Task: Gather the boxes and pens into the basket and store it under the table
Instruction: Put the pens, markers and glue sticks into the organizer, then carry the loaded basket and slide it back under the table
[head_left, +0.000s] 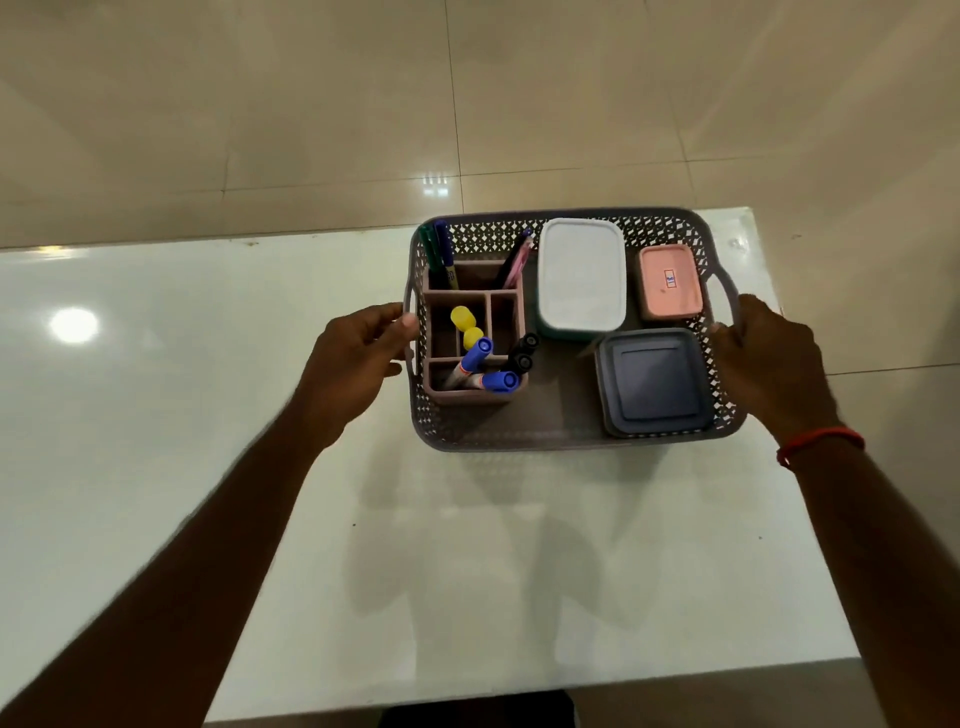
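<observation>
basket near table's far right corner, left hand pinching its left handle, right hand at the other, grip unclear; pink box sticker unreadable

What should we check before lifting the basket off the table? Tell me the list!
1. Boxes in the basket: white box, pink box and blue box are all inside. Ok.
2. Pens: they stand or lean in the pen holder, inside the basket. Ok.
3. Left hand on the left handle: it touches; whether the grip is firm, cannot tell.
4. Right hand on the right handle: it reaches it; grip, cannot tell.
5. Room under the table: hidden, cannot tell.
</observation>
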